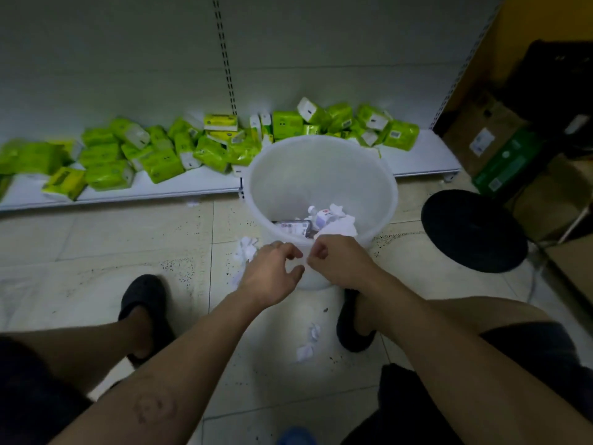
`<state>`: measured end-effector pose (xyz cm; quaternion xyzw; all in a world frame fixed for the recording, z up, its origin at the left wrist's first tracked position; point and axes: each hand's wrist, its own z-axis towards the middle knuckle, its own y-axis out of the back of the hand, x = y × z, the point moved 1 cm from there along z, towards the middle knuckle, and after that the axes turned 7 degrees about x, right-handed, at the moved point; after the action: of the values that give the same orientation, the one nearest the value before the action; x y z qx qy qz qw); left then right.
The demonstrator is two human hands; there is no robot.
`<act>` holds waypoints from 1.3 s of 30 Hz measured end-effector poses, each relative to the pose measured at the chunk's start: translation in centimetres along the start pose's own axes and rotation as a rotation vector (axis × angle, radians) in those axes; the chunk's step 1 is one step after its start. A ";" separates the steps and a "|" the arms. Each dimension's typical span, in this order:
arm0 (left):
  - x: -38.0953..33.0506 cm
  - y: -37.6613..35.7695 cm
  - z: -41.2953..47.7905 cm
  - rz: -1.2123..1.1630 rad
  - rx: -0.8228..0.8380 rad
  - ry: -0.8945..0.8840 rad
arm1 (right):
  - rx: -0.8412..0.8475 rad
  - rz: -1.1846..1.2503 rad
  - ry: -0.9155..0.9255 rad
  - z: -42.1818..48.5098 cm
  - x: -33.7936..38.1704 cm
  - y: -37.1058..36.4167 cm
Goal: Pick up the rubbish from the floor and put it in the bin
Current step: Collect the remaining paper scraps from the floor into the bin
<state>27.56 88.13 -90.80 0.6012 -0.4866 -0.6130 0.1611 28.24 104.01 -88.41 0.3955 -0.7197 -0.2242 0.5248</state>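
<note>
Head view, looking down: white plastic bin (256, 175) on the tiled floor, already holding a paper wad (340, 224), a small bottle (321, 216) and a dark wrapper (293, 227). Left to collect: crumpled tissue (245, 247) right against the bin's left side, plus a strung-out paper scrap (309, 343) just on the near side of the bin, between the slippers (144, 300).

Left hand (272, 271) half-curled, right hand (337, 261) balled up, both at the bin's near rim, no rubbish visible in either. Can't tell whether gripping the rim or just hovering there.

Probably feather-light, soft, squashy stuff. No slip or breakage worries, so just pinch across the bulk and squeeze. No real long axis on the tissue beside the bin, just a lump. Near scrap longer than wide, lying roughly end-on toward the bin.
</note>
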 end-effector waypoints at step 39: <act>17.7 -18.6 2.0 -0.333 0.512 0.478 | 0.463 0.258 -0.505 7.1 -12.4 -21.4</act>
<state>29.03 83.88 -116.20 0.8188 -0.4682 -0.3319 0.0129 30.42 100.78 -113.80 0.3420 -0.9022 -0.0781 0.2510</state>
